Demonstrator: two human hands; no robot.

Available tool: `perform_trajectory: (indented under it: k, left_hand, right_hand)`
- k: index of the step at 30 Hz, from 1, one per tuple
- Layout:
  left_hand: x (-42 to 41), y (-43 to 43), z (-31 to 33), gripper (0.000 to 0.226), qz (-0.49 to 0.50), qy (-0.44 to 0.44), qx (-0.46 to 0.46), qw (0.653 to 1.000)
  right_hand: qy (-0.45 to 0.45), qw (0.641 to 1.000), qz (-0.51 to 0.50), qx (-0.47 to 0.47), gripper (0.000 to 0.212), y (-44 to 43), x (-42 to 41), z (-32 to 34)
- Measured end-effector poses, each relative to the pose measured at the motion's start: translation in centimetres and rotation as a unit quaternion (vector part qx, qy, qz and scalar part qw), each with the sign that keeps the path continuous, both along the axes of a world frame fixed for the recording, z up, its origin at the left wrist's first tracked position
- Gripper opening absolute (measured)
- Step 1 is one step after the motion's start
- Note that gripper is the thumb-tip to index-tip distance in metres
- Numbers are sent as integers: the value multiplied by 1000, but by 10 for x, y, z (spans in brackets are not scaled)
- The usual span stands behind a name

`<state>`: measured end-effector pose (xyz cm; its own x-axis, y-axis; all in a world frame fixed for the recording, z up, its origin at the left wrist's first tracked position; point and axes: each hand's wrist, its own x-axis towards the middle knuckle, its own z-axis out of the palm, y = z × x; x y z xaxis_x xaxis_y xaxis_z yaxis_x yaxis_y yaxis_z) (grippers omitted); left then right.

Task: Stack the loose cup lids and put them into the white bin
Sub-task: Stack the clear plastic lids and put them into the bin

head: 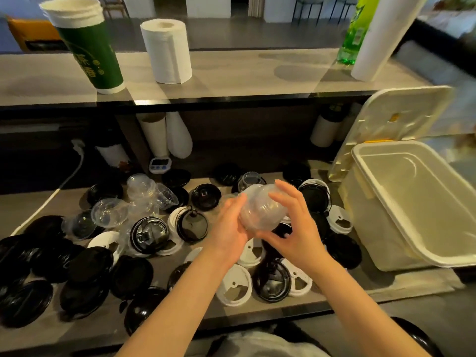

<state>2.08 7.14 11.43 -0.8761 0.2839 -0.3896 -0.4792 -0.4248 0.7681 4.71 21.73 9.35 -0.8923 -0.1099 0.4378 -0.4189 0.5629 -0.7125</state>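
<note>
Head view, looking down over a grey counter (355, 287) strewn with loose lids. Raised above the clutter, near the middle: a nested stack of clear dome lids (260, 210), tilted, gripped from both sides. Left hand (231, 222) cupped against the stack's left and lower side, fingers curled round it. Right hand (293, 228) wrapped over the right side, thumb on the near edge, fingers spread across the top. Both forearms bare, reaching in from the bottom edge. Just right of the hands, standing on the counter: the white bin (368, 228), hinged cover (396, 119) flipped up and leaning back, nothing visible inside. Stack apart from the bin, not over its opening. Scattered below and around the hands: white flat lids (233, 284) with sip openings, mixed with black lids (85, 266), the black ones thickest at the near left. Farther left, a few single clear domes (109, 212) lying loose among them. At the back of the counter, a small white timer (160, 164); along the left edge, a white cable (64, 186). Up on the shelf behind: a tall sleeve of green paper cups (87, 47), a paper towel roll (167, 50), a green bottle (355, 34).
</note>
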Motion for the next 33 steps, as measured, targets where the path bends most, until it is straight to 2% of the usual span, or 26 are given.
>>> perform_trajectory:
  k: [2, 4, 9, 12, 15, 17, 22, 28, 31, 33]
  left_hand:
    - [-3, 19, -1, 36, 9, -10, -23, 1000]
    - [-7, 39, -2, 40, 5, -11, -43, 999]
    - [-19, 99, 10, 35, -4, 16, -57, 998]
    - [-20, 141, 20, 33, -18, 64, -95, 993]
    - [-22, 180, 29, 21, -1, 84, -141, 986]
    - [-26, 205, 36, 17, -17, 129, -184, 974]
    - [-54, 267, 56, 25, -87, 226, -314, 918]
    - [-85, 317, 32, 34, -136, 251, -433, 855]
    - [-93, 315, 7, 36, -109, 282, -527, 794]
    - [-92, 307, -7, 45, -125, 278, -582, 754]
  right_hand:
    - [-27, 999, 0, -19, 68, 19, 0, 5]
    - [-57, 997, -5, -54, 68, 38, 1, 9]
    - [-142, 982, -18, -126, 85, 94, -3, 24]
    - [-148, 981, -24, -123, 85, 130, -6, 33]
    - [-144, 982, -40, -116, 83, 166, -6, 40]
    - [-137, 981, -60, -120, 84, 191, -8, 48]
    - [-142, 972, -118, -147, 74, 256, -27, 60]
    - [-192, 955, -139, -179, 77, 309, -61, 35]
    - [-254, 941, -171, -143, 85, 326, -81, 8]
    - [-305, 928, -190, -102, 91, 335, -93, -14]
